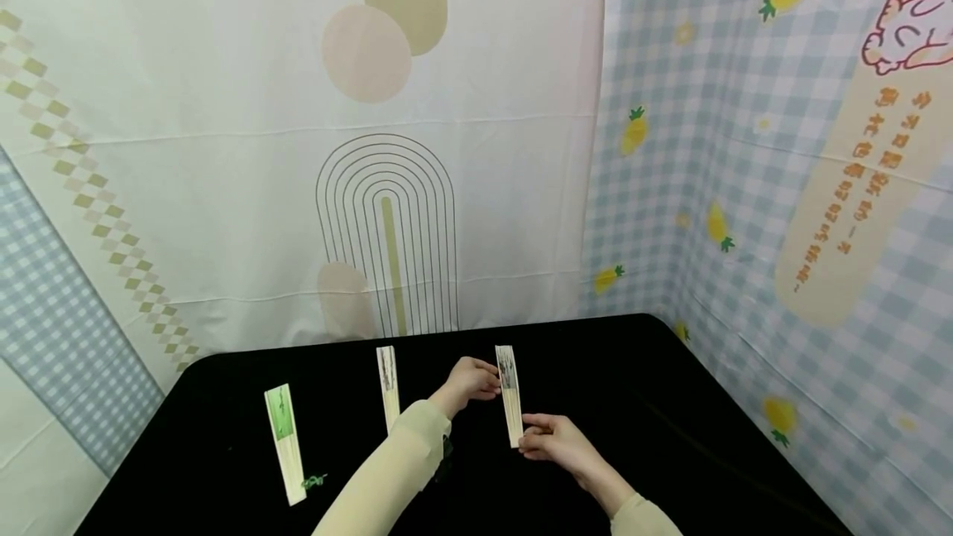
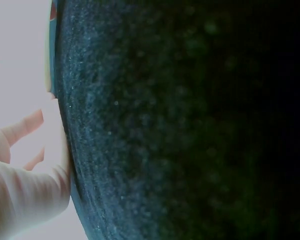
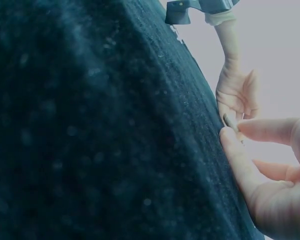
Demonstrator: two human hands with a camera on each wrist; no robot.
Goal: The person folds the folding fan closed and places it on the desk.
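A closed folding fan (image 1: 510, 395) with a dark-grey patterned upper part and pale ribs lies on the black table, between both hands. My left hand (image 1: 471, 380) reaches to its upper left edge, fingers extended and fingertips right at the edge; in the left wrist view the left hand (image 2: 35, 165) has its thumb along the cloth. At the fan's lower end my right hand (image 1: 562, 447) pinches the ribs between thumb and fingers. The right wrist view shows the fan's end (image 3: 230, 121) between right thumb and forefinger, with the left hand beyond.
Another closed fan (image 1: 389, 387) with a dark pattern lies to the left, partly hidden by the left sleeve. Further left is a green-topped fan (image 1: 286, 445) with a green tassel (image 1: 314, 481). Printed cloths (image 1: 514, 189) hang behind the black table (image 1: 692, 453).
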